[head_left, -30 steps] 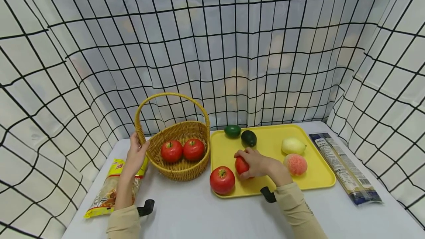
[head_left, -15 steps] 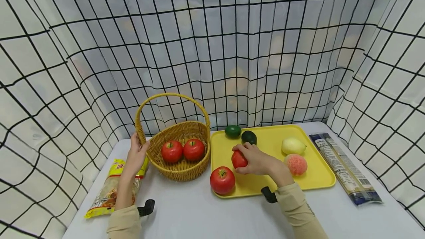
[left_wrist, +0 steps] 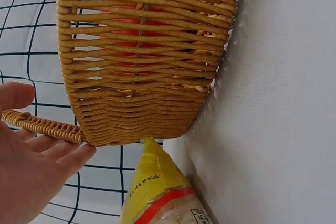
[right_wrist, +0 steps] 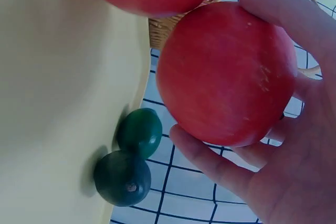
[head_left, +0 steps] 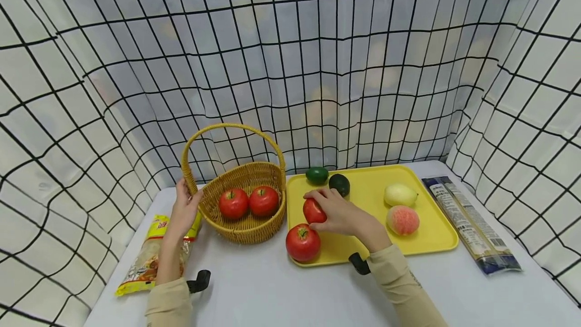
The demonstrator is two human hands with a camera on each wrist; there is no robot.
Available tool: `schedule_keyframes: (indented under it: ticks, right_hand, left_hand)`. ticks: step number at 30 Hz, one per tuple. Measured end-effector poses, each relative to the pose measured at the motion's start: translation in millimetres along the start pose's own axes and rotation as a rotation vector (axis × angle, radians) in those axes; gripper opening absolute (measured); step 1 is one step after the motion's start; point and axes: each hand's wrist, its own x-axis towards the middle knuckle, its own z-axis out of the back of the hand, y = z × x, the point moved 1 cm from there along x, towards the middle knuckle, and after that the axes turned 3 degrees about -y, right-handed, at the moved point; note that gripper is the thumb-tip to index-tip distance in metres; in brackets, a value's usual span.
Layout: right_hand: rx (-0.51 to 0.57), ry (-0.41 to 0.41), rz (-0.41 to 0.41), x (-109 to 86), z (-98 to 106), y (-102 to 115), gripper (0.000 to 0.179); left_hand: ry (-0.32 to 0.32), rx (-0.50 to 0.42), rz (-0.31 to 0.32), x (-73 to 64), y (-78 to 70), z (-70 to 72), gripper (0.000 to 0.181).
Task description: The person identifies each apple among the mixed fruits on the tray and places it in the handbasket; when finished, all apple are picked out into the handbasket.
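Note:
My left hand (head_left: 183, 212) holds the wicker basket (head_left: 247, 236) at the left foot of its arched handle (left_wrist: 44, 125), thumb on one side and fingers on the other. Two red apples (head_left: 233, 204) lie inside the basket. Over the left part of the yellow tray (head_left: 363, 185), my right hand (head_left: 342, 216) grips another red apple (right_wrist: 226, 72) between thumb and fingers. Close in front of it, one more apple (head_left: 302, 242) sits at the tray's front left corner. Two dark green fruits (right_wrist: 139, 132) rest at the tray's back edge.
A yellow pear-shaped fruit (head_left: 400, 195) and a pink peach (head_left: 402, 220) lie on the tray's right side. Beyond it is a long flat packet (head_left: 472, 223). A yellow-ended food bag (head_left: 150, 261) lies under my left forearm. Black netting (head_left: 317, 79) surrounds the table.
My right hand has lifted the apple and carried it left toward the basket, past the tray's corner apple. The left hand keeps its place at the handle. The head view has tilted slightly down.

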Motion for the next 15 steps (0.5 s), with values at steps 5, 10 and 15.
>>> schedule_keyframes:
  ticks: [5,10,15]
  right_hand:
    - [-0.001,-0.017,0.04,3.7,-1.5,13.8,0.066]
    - [-0.043,-0.034,0.059,7.6,-1.3,30.0,0.067]
    - [-0.149,0.001,0.159,33.6,-2.6,64.3,0.065]
  left_hand:
    - [-0.016,-0.016,-0.01,-5.0,0.5,2.0,0.072]
    - [-0.011,-0.021,-0.025,-1.3,-1.5,-3.1,0.072]
    - [-0.041,0.001,-0.042,-0.4,-1.0,-0.4,0.069]
